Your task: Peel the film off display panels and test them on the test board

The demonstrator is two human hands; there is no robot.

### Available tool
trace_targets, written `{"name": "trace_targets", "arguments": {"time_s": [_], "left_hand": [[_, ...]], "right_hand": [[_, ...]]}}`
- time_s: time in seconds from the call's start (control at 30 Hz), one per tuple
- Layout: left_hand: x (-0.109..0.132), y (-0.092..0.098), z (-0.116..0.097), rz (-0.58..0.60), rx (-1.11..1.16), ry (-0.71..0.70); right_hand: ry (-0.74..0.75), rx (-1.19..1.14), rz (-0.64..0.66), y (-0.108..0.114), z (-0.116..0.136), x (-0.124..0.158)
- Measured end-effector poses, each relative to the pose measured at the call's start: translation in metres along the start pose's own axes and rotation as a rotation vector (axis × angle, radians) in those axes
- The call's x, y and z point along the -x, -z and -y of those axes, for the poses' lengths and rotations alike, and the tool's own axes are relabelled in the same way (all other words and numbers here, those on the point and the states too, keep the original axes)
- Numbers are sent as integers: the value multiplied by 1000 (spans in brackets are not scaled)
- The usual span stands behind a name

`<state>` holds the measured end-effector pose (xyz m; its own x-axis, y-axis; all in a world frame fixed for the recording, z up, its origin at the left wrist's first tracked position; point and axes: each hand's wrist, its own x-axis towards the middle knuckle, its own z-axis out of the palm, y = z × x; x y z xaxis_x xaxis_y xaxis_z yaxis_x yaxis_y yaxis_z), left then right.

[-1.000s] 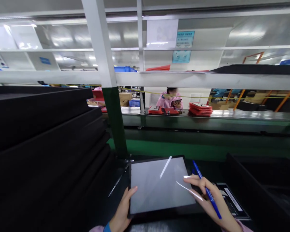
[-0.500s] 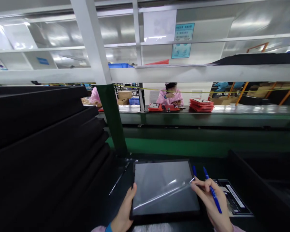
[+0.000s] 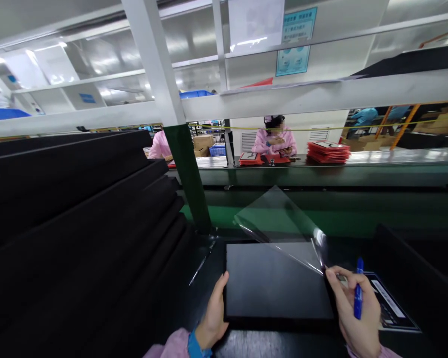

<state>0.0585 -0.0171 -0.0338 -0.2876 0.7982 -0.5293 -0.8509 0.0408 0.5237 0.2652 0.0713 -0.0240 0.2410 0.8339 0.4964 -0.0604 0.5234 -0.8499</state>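
A black tablet with a dark, blank screen faces me, tilted over the dark bench. Gripping its left edge is my left hand, thumb on the front and the other fingers hidden behind. My right hand pinches the corner of a clear protective film at the tablet's right side. The film rises above the screen and over the top edge, its lower part curled. A blue pen is also tucked between the fingers of my right hand. Under that hand lies a printed black-and-white sheet.
Black foam trays are stacked high at the left. A thin pen-like tool lies on the bench beside them. Another black tray stands at the right. Beyond the green-and-white post, a co-worker sits near red stacks.
My right hand has pulled the clear film up from the screen, so it now stands above the tablet's top edge. My left hand keeps its hold. The whole view has shifted.
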Motion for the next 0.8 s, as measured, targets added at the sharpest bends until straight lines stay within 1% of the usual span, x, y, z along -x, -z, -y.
{"name": "trace_targets", "arguments": {"time_s": [0.07, 0.13, 0.3, 0.43, 0.53, 0.6, 0.63, 0.67, 0.73, 0.77, 0.8], "left_hand": [[2, -2, -1, -12, 1, -22], [4, -4, -2, -9, 21, -4], [9, -6, -7, 77, 57, 88], [9, -6, -9, 121, 34, 164], [9, -7, -9, 97, 37, 173], [9, -8, -8, 77, 46, 153], [9, -8, -7, 77, 52, 150], [9, -9, -7, 82, 59, 156], [10, -9, -5, 97, 77, 179], [10, -9, -3, 104, 82, 185], [11, -8, -2, 106, 81, 183]], "right_hand": [[16, 0, -2, 0, -1, 1], [31, -3, -5, -1, -1, 1], [38, 0, -9, 1, -4, 1], [-16, -46, 22, 3, -8, 1], [-101, -124, 73, 6, -11, -5], [-130, -141, 55, 9, -10, -11], [-106, -112, 13, 10, -9, -14], [-48, -49, -38, 12, -6, -17], [165, 146, -99, 11, 1, -19], [298, 257, -79, 8, 4, -17], [431, 367, -17, 2, 7, -14]]}}
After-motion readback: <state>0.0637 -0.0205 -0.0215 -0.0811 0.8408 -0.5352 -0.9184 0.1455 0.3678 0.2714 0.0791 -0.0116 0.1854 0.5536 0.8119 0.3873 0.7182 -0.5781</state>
